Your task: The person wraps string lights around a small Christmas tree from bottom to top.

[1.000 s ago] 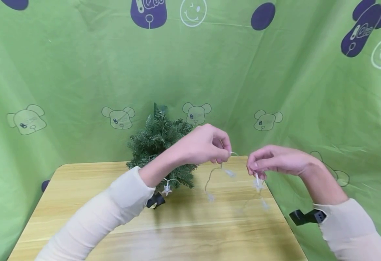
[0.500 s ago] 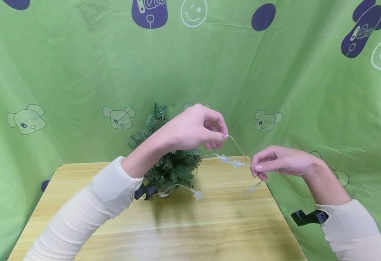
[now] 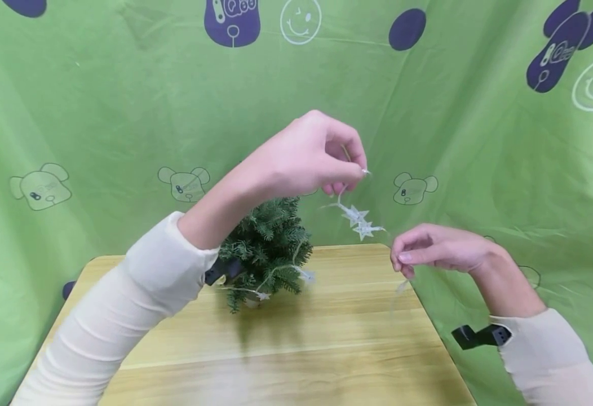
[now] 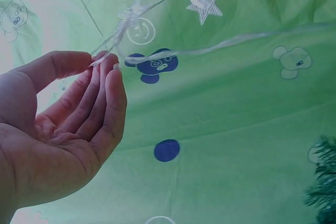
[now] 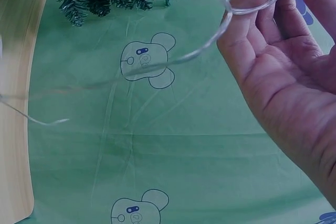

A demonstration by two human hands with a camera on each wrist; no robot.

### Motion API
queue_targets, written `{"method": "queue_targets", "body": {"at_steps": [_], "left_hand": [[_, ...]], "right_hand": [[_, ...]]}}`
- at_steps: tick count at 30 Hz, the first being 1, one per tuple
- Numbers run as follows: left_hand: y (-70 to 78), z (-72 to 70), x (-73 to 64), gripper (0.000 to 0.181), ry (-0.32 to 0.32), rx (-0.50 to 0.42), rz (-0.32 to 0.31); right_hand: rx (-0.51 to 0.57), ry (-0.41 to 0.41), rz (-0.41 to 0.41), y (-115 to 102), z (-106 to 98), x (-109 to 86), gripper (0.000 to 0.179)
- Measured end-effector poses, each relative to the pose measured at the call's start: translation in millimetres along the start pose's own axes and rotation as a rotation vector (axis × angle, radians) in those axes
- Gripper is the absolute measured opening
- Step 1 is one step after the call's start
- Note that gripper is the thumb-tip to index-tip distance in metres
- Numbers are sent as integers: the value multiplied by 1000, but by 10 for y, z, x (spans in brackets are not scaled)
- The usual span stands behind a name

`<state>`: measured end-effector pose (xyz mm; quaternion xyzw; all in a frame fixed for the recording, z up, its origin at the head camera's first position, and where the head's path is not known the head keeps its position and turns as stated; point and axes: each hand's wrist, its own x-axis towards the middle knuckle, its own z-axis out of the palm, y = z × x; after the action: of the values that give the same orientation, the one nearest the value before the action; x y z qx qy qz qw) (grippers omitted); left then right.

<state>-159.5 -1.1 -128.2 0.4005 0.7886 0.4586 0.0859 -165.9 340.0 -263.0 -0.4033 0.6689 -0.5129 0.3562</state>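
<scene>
Between thumb and fingertips, my left hand (image 3: 317,153) pinches the thin wire of a string of star lights (image 3: 355,216), raised in front of the backdrop. Two clear stars hang just below these fingers. Lower and to the right, my right hand (image 3: 436,248) holds another stretch of the wire (image 5: 252,10) at its fingertips, with a short length dangling beneath. A small green Christmas tree (image 3: 271,237) stands behind my left forearm, which covers its top and left side. More of the light string drapes across the tree's lower branches, with a star (image 3: 306,276) at its right.
The tree stands near the back of a light wooden table (image 3: 296,355). A green printed cloth (image 3: 149,101) hangs behind and at both sides. Each sleeve cuff carries a black wrist camera (image 3: 481,336).
My left hand has risen well above the tree, lifting the wire and two stars with it. My right hand has hardly moved. The draped string now lies closer against the tree.
</scene>
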Motion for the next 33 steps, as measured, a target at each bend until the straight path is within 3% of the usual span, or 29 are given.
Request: {"method": "queue_targets", "body": {"at_steps": [7, 11, 15, 25, 33], "left_hand": [[220, -43, 104, 10, 49, 96, -47], [270, -82, 211, 13, 92, 138, -57], [271, -106, 318, 12, 130, 121, -73], [92, -118, 533, 8, 242, 32, -139], [-127, 52, 790, 10, 316, -74, -209]], "right_hand": [[7, 17, -15, -30, -16, -12, 32], [7, 37, 3, -102, 3, -11, 31], [31, 69, 24, -121, 11, -40, 32], [78, 167, 48, -121, -2, -72, 35], [65, 270, 141, -72, -15, -83, 32]]}}
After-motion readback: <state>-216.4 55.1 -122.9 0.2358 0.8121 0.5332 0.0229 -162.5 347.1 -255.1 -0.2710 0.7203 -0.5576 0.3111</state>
